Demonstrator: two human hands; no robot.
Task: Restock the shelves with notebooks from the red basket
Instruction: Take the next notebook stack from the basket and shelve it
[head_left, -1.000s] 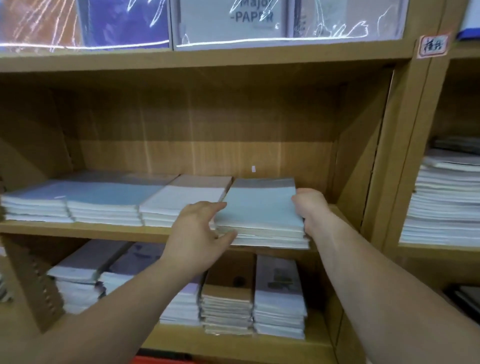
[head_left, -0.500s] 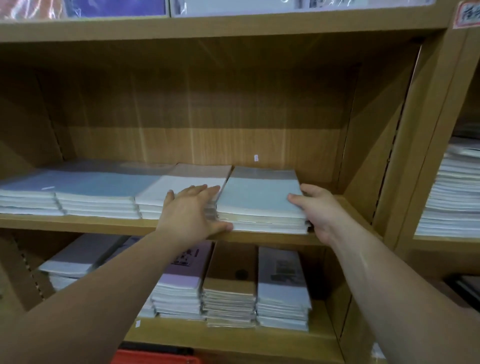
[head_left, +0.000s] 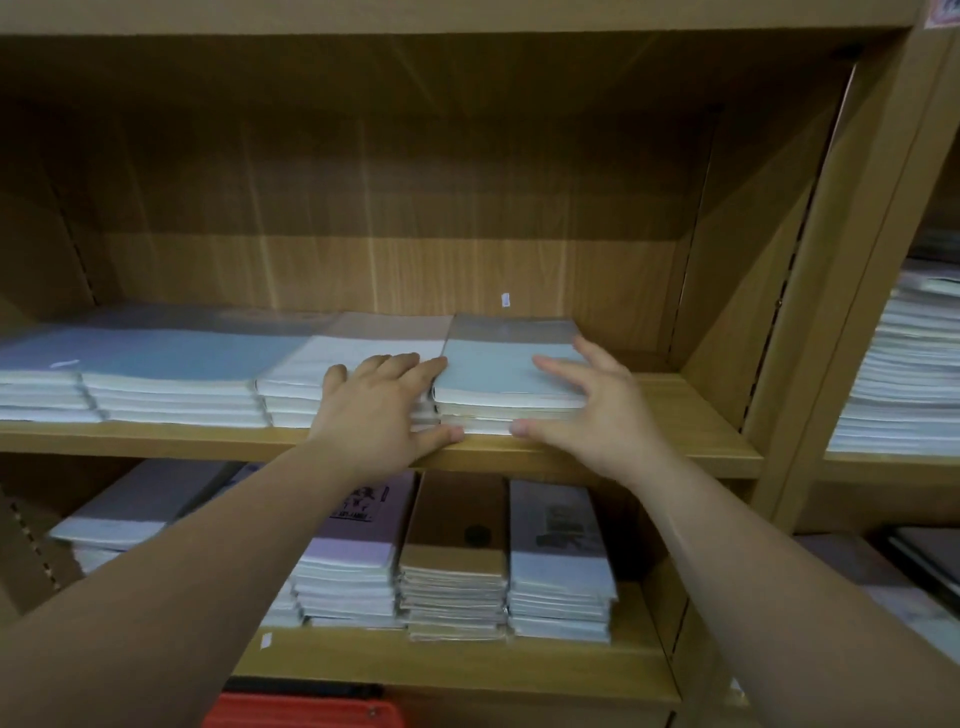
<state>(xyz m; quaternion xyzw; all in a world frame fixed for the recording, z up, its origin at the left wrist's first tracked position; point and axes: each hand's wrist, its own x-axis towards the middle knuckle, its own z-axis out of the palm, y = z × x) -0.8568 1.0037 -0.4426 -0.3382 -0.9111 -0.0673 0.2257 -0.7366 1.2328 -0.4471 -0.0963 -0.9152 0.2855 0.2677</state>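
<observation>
A short stack of pale blue notebooks (head_left: 498, 366) lies at the right end of the middle wooden shelf (head_left: 691, 447). My left hand (head_left: 376, 410) lies flat against the stack's left side, fingers straight over the neighbouring white stack (head_left: 332, 366), thumb at the shelf's front edge. My right hand (head_left: 592, 405) rests on the stack's right front corner, fingers spread on the top cover and thumb against the front of the pile. A strip of the red basket (head_left: 306, 712) shows at the bottom edge.
More blue notebook stacks (head_left: 171, 369) fill the left of the same shelf. The lower shelf holds lilac (head_left: 348, 561), brown (head_left: 457, 556) and grey-blue (head_left: 558, 561) piles. A tall white stack (head_left: 904, 374) sits in the right bay, beyond an upright divider (head_left: 852, 249).
Both hands have slid toward the front of the blue stack; my right hand moved from its right side onto the top and front corner. The view has tilted down, showing more of the red basket.
</observation>
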